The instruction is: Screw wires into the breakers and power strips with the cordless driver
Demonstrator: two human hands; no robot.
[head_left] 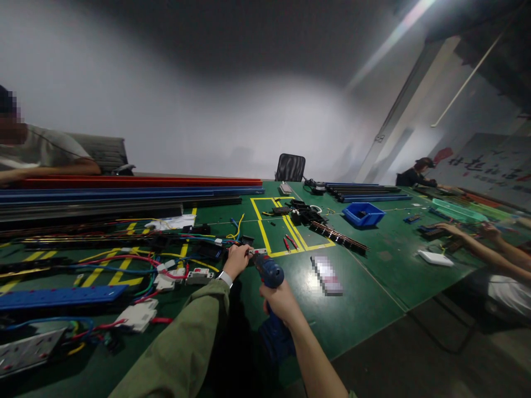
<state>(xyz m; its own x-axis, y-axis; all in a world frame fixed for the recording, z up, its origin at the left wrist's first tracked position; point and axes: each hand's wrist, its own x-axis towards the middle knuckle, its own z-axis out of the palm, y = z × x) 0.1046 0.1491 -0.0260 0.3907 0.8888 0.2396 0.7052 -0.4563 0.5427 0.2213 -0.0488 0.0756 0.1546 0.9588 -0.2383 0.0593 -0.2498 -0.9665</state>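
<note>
My right hand (282,301) is wrapped round the grip of a blue cordless drill (270,272), whose front end points away from me and to the left. Just left of the drill's tip is my left hand (237,260), its fingers pinched together at a small part I cannot make out. Black housings and a blue part (209,251) lie left of that hand, with yellow, blue and green wires (237,229) rising behind it. White circuit breakers (201,275) on red and blue wires sit near my left forearm.
Two red-handled tools (290,242) lie inside yellow tape beyond the drill. A phone (327,275) rests to the right, a blue bin (363,214) farther back. Long rails (124,193) line the left. Co-workers' arms (477,243) reach over the right side; another person (45,149) sits at left.
</note>
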